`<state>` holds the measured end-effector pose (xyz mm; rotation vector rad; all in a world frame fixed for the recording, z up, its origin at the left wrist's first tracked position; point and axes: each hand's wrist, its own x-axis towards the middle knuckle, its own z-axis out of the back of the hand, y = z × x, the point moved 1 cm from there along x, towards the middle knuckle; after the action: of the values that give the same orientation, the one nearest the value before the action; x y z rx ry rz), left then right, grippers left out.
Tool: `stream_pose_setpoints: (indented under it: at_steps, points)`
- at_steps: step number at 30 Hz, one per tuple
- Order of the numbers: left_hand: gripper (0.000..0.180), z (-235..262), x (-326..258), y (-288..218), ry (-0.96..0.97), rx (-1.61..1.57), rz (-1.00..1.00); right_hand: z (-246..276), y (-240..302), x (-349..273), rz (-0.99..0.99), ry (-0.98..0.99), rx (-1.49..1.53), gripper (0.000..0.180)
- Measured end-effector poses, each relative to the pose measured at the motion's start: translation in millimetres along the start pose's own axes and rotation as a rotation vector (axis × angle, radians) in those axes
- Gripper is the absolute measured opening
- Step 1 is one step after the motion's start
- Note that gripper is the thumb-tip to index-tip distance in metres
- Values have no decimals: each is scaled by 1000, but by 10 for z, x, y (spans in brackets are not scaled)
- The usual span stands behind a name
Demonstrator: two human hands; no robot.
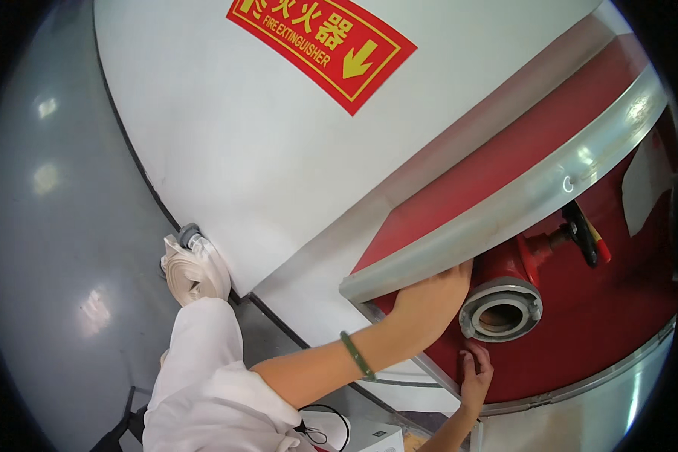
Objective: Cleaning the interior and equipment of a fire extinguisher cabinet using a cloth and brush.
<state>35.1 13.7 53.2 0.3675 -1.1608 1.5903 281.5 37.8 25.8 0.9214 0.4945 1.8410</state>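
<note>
A bright red, thick-bodied metal valve (508, 264) is jutting out inside a red-walled cabinet (580, 324), its round grey metal outlet coupling (500, 295) facing the viewer with the bore showing. The left hand (437, 301), below a dark green ring bracelet (357, 355) on the wrist, is sitting under the curved silver metal frame (505, 215), right at the left side of the valve. Its fingers are disappearing behind the frame and the red body, so I cannot tell whether they are grasping the valve or only lying against it. The right hand (476, 377) is hovering just below the coupling; its fingers are bending loosely, released, with nothing between them.

A black handwheel (578, 233) is standing out to the right of the valve, and a pale grey sheet (648, 181) is hanging farther right in the cabinet. Well apart at the left, a cream, flat-woven rolled hose (196, 275) with a grey metal end fitting (190, 235) is resting on the glossy grey floor (68, 226), next to a smooth white panel (226, 151). A red rectangular sign (324, 45) with yellow markings is showing high on that panel.
</note>
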Motion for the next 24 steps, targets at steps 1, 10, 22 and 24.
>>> stream_pose_setpoints:
  at_steps: [1, 10, 22, 24]
  points:
    - [46, -73, 39, 1, 7, -14, 31, 8, 2, -3, -3, -3, -7, 18]
    - [55, -77, -217, 157, 6, -272, -150, 17, 36, 52, -32, 129, 7, 19]
    - [38, 69, -368, 175, 507, 191, -337, 17, 62, 3, 78, 104, -112, 20]
    - [36, 37, -276, 188, 275, 175, -315, 28, 5, 2, 117, 74, -161, 20]
